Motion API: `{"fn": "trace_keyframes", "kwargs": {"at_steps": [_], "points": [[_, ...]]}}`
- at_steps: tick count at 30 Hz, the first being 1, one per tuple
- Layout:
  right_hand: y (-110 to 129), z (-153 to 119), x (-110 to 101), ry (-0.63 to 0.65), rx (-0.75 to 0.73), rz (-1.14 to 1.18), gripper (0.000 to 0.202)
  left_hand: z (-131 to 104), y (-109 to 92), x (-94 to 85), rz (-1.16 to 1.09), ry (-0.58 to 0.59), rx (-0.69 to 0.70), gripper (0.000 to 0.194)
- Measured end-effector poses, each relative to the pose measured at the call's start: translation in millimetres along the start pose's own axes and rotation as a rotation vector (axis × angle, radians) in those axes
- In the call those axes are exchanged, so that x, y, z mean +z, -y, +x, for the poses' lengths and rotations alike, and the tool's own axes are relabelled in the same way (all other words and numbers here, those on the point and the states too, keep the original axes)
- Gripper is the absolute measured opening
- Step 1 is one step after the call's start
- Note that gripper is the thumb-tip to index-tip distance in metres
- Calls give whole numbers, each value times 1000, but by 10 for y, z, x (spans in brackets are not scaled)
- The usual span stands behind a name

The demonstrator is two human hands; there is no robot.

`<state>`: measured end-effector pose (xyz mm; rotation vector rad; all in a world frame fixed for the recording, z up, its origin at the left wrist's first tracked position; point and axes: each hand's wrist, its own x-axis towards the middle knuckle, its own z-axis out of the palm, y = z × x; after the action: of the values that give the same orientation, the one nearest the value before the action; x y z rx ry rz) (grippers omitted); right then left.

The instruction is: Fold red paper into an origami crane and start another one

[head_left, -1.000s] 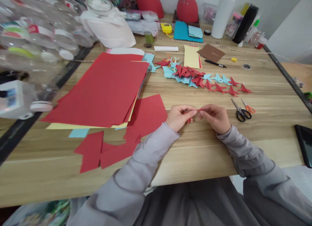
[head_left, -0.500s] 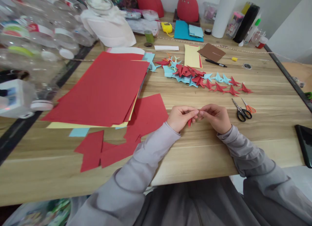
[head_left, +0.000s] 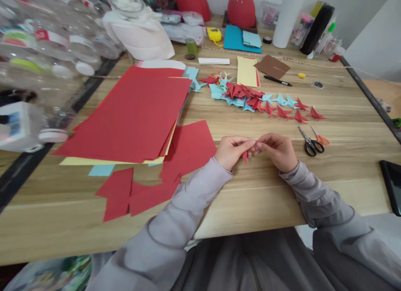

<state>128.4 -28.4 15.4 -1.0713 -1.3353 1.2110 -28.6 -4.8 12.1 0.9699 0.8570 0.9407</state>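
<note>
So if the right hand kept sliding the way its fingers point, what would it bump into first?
Probably the left hand: the right hand points left, fingertips already meeting it around the small red paper.

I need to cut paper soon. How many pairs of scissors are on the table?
2: black-handled scissors and orange-handled scissors, side by side right of the right hand.
</note>
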Motion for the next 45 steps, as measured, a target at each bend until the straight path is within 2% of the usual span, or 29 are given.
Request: {"fn": "trace_keyframes", "kwargs": {"at_steps": [18, 26, 32, 38, 45], "points": [[-19, -10, -14, 11, 19, -20, 34, -13, -20, 34, 161, -14, 82, 20], [21, -1, -17, 0, 27, 20, 33, -15, 3, 27, 283, -49, 159, 15], [24, 16, -36, 10, 20, -65, 35, -26, 0, 6, 425, -71, 243, 14], [-10, 15, -51, -1, -46, -158, 34, -6, 15, -40, 506, -40, 330, 11], [-24, -14, -78, -20, -225, -481, 20, -9, -12, -92, 795, -13, 532, 13]]}}
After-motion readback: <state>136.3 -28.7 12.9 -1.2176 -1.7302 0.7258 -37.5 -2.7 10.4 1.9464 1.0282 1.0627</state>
